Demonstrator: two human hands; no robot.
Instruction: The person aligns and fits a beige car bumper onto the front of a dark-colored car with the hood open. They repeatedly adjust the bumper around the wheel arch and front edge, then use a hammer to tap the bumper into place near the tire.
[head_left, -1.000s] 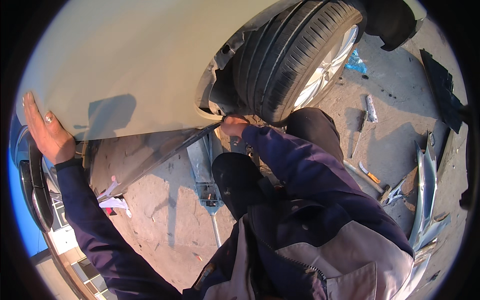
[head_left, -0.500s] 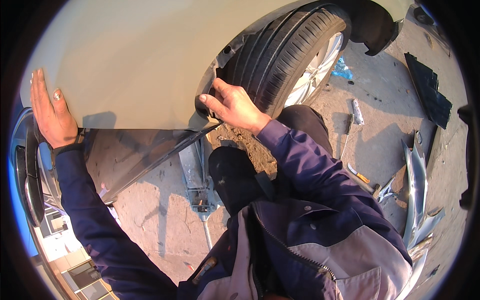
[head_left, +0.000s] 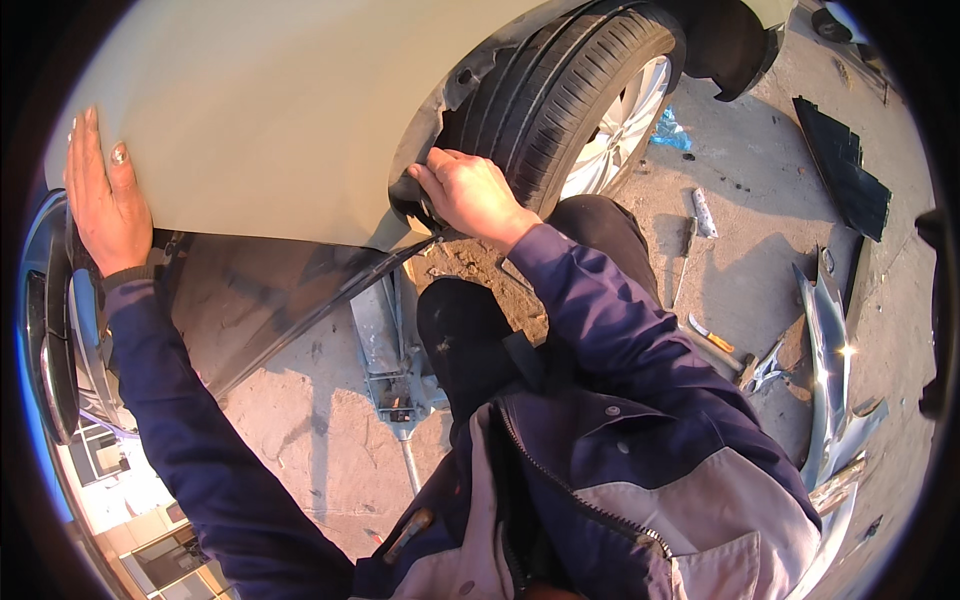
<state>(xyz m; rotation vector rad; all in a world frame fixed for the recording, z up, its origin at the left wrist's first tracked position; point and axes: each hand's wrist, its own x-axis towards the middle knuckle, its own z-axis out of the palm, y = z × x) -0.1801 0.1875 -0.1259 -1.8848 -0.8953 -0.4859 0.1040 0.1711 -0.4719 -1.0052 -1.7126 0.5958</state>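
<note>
A large, smooth beige car body panel (head_left: 290, 120) spreads in front of me, its right side cut into a wheel arch. My left hand (head_left: 108, 205) lies flat on the panel's left end, fingers stretched upward and thumb apart. At the lower corner of the arch, my right hand (head_left: 470, 195) grips the panel's edge. Its thumb is toward the outer face, and the other fingers curl over the edge, their tips partly hidden. Just beyond that hand stands a black tyre (head_left: 560, 110) on a silver wheel (head_left: 622, 130).
A floor jack (head_left: 395, 360) stands below the panel, left of my knee. On the concrete at right lie a screwdriver (head_left: 685, 262), an orange-handled knife (head_left: 712, 335), a hammer (head_left: 730, 358), a black plastic piece (head_left: 845, 165) and bent silver trim (head_left: 828, 360). A dark glossy pane (head_left: 250, 290) hangs under the panel.
The fingers of my right hand have closed more tightly round the arch edge. My left hand stays flat on the panel. The whole view has shifted slightly.
</note>
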